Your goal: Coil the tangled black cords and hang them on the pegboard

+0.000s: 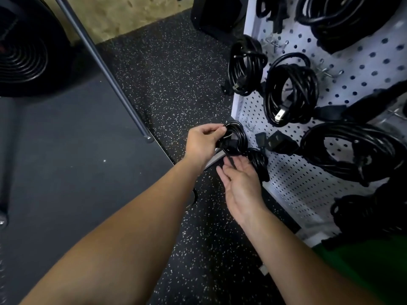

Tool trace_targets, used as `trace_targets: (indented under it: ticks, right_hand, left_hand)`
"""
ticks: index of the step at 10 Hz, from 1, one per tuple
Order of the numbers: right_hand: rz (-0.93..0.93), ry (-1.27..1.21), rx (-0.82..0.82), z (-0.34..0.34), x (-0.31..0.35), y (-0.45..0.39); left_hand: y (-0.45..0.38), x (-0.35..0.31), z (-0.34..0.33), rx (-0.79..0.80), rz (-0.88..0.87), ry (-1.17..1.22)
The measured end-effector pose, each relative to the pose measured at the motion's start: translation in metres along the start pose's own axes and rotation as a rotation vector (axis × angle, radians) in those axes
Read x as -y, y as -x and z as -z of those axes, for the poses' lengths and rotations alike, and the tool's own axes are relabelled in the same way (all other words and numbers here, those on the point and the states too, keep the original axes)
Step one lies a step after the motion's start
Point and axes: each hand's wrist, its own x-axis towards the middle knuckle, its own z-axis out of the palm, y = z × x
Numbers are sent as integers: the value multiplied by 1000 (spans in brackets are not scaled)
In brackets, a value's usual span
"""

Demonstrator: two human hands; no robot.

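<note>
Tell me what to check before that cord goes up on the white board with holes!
1. Cord is wound into a loop: ok. The small coil looks round and tight.
2. Coil is held firmly: ok. The left hand grips it by its edge.
3. Other hand is free to help: ok. The right hand is open, palm up, just below the coil.
4. An empty hook is near: ok. A bare metal hook sticks out of the pegboard right beside the coil.
5. Coil is on the hook: not ok, not yet.
6. Loose end is tucked in: cannot tell; the black strands blur together.
</note>
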Motion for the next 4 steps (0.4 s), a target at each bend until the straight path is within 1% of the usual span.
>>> trace_targets:
  ticks: [2,3,4]
  right_hand:
    - [-94,-60,-29,6,-1,-5]
    - [-96,-67,-20,13,-1,-3]
    - [-124,10,-19,16,1,5]
  left_hand:
    - [-2,14,-4,-7,12,-57]
    - [7,18,2,-14,-10,-119]
    - [27,29,14,-53,2,-179]
